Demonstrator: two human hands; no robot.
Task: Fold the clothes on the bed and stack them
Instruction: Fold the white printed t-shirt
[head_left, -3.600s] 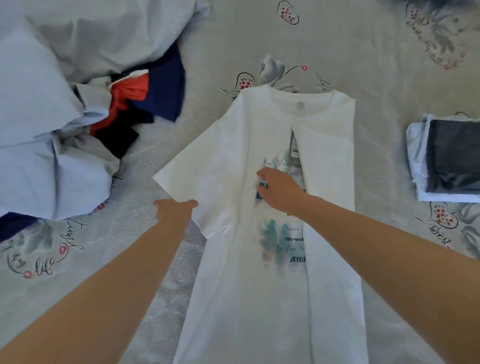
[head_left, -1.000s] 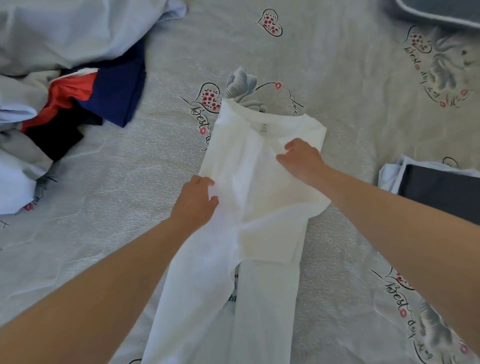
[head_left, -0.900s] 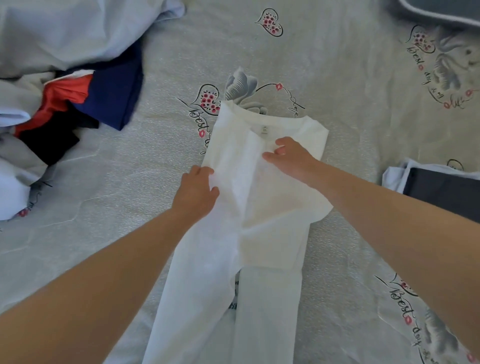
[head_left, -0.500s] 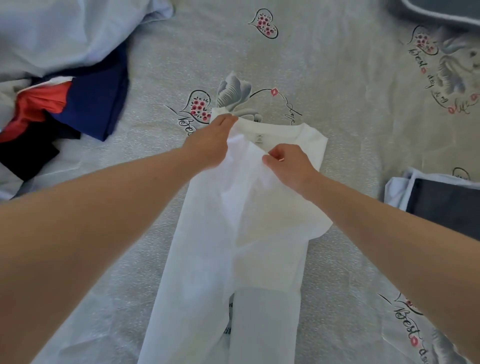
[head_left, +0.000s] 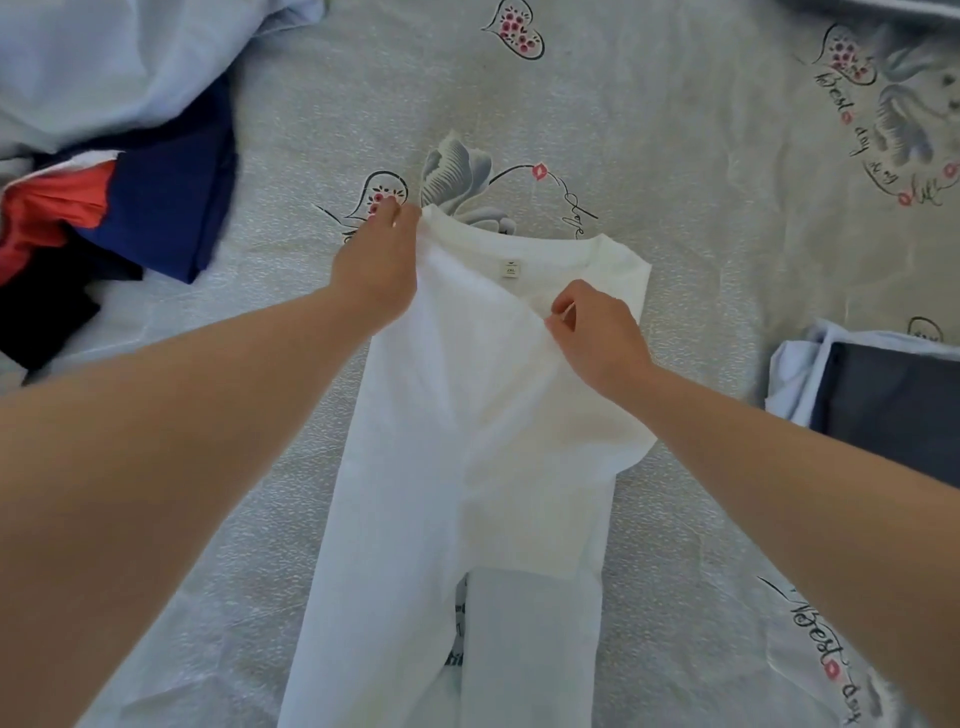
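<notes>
A white T-shirt (head_left: 467, 467) lies lengthwise on the bed, collar and size label away from me, both sides folded in over the middle so it forms a narrow strip. My left hand (head_left: 376, 270) grips the shirt's far left shoulder corner. My right hand (head_left: 595, 338) pinches the folded edge of the cloth just below the collar, right of the label. A stack of folded clothes (head_left: 883, 405), dark grey on top of pale blue, sits at the right edge.
An unfolded heap lies at the left: navy cloth (head_left: 166, 197), red cloth (head_left: 47, 218), black cloth (head_left: 36, 317) and pale blue fabric (head_left: 104, 67). The grey bedsheet (head_left: 701, 156) carries heart and flower prints.
The left side of the shirt has been folded over the middle. My left hand then slid up from mid-shirt to the shoulder corner; my right hand moved up and now pinches near the collar.
</notes>
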